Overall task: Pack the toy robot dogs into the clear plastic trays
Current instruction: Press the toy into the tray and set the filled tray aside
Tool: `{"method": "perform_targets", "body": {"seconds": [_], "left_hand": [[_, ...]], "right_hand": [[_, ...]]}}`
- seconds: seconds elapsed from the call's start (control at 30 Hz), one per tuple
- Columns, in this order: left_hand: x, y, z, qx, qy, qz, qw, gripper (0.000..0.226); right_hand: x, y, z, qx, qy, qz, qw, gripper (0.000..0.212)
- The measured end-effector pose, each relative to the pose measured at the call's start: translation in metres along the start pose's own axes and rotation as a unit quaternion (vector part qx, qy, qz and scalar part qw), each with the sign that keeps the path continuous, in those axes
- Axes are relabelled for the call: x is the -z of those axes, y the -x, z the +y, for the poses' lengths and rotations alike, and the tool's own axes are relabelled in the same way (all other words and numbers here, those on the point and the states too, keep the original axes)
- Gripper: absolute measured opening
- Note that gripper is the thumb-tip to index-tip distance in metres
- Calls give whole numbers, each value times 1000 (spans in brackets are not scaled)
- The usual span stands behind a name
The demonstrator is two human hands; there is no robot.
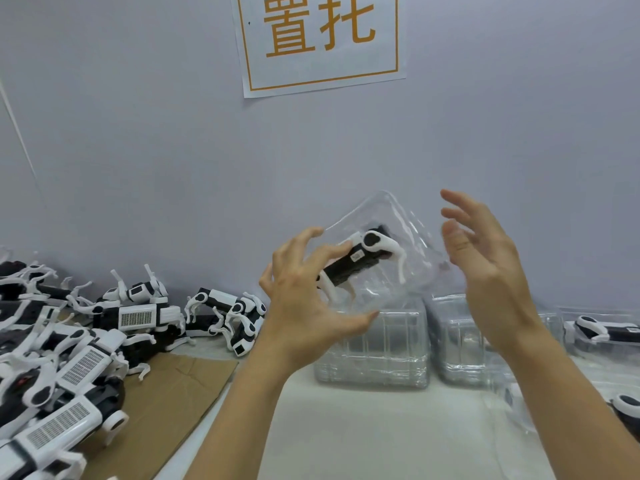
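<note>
So, left to right:

1. Loose pile of black-and-white plastic toy robot dogs point(79, 344) heaped on a brown cardboard sheet point(180, 400), far left of the white table point(363, 431). Several show grey grid panels on their backs.
2. Left hand point(304, 306) raised, forearm coming up from the bottom edge, back of hand to camera. Fingers spread and curled like a claw round the near-left edge of a clear plastic tray point(384, 258); thumb under its lower edge. It grips the tray.
3. The tray is held up in the air, tilted, with one black-and-white toy robot dog point(360, 261) inside it, lying on a slant, just right of the left fingertips. Small white label on the dog's black body, not readable.
4. Right hand point(481, 265) raised beside the tray's right side, palm facing left, fingers spread and loosely bent. Contact with the tray: cannot tell.
5. Below the hands: two stacks of clear plastic trays point(374, 348) against the wall.
6. Far right: more packed dogs in trays point(602, 332).
7. Wall sign point(322, 39), white paper, orange border, orange characters "置托".
</note>
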State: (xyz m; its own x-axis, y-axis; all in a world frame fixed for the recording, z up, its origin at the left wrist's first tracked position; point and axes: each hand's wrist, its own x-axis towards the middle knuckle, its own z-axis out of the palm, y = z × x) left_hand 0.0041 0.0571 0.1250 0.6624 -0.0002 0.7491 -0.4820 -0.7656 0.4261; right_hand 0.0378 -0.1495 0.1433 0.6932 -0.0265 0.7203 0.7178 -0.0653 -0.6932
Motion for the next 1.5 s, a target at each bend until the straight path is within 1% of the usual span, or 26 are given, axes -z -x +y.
{"method": "perform_targets", "body": {"seconds": [0.07, 0.1, 0.17, 0.2, 0.27, 0.3, 0.33, 0.37, 0.4, 0.43, 0.47, 0.5, 0.53, 0.6, 0.7, 0.77, 0.83, 0.9, 0.93, 1.0, 1.1, 1.17, 1.33, 1.43, 1.5], "left_hand": [[0, 2, -8, 57, 87, 21, 994, 72], [0, 2, -10, 87, 136, 33, 986, 73], [2, 1, -12, 145, 240, 51, 959, 70], [3, 1, -12, 166, 308, 54, 935, 66], [6, 1, -13, 202, 443, 52, 872, 44], [8, 2, -13, 229, 498, 56, 834, 34], [10, 3, -15, 266, 546, 66, 792, 33], [11, 4, -19, 304, 592, 78, 742, 40], [11, 4, -23, 329, 642, 86, 687, 50], [11, 5, -26, 339, 692, 88, 631, 59], [11, 6, -27, 335, 733, 85, 587, 66], [11, 7, -27, 325, 758, 76, 561, 68], [11, 7, -27, 314, 771, 64, 550, 71], [10, 8, -30, 300, 777, 40, 552, 79], [11, 10, -33, 291, 755, 17, 587, 87], [12, 11, -32, 292, 742, 13, 603, 85], [14, 12, -31, 297, 745, 6, 597, 89], [16, 13, -32, 297, 746, -8, 596, 105], [16, 13, -32, 296, 746, -13, 597, 110], [15, 13, -36, 284, 744, -27, 605, 112], [13, 11, -41, 266, 726, -36, 633, 102], [13, 11, -43, 268, 714, -33, 646, 98], [12, 12, -44, 262, 723, -45, 638, 88], [10, 12, -45, 281, 716, -27, 639, 87], [9, 12, -45, 281, 715, -23, 640, 82]], "right_hand": [[0, 0, -2, -13, -35, 8, 999, 47], [-1, -1, -2, -17, -43, 9, 999, 46], [-4, 0, -4, -24, -48, 6, 999, 44], [-6, 0, -4, -26, -48, 4, 999, 42], [-11, 1, -4, -27, -43, -2, 999, 36], [-15, 2, -4, -26, -39, -2, 999, 30], [-18, 2, -4, -22, -34, -2, 999, 23], [-22, 3, -4, -14, -23, -2, 1000, 20], [-27, 4, -4, -5, -8, -4, 1000, 22], [-31, 5, -4, 4, 7, -8, 1000, 25], [-36, 7, -5, 12, 20, -15, 1000, 26], [-42, 10, -7, 20, 32, -23, 999, 26], [-47, 13, -7, 32, 46, -32, 998, 25], [-56, 18, -9, 62, 70, -51, 994, 21], [-68, 25, -12, 111, 90, -83, 986, 19], [-74, 28, -14, 134, 90, -92, 983, 21], [-76, 29, -14, 156, 94, -85, 980, 19], [-76, 28, -15, 179, 101, -75, 976, 19], [-75, 28, -15, 188, 104, -74, 974, 19], [-74, 27, -15, 194, 110, -77, 972, 18], [-73, 27, -15, 193, 118, -88, 970, 17], [-71, 27, -14, 188, 124, -99, 969, 16], [-68, 26, -15, 185, 149, -119, 964, 15], [-66, 25, -14, 180, 156, -125, 963, 14], [-65, 25, -14, 173, 158, -126, 964, 14]]}}
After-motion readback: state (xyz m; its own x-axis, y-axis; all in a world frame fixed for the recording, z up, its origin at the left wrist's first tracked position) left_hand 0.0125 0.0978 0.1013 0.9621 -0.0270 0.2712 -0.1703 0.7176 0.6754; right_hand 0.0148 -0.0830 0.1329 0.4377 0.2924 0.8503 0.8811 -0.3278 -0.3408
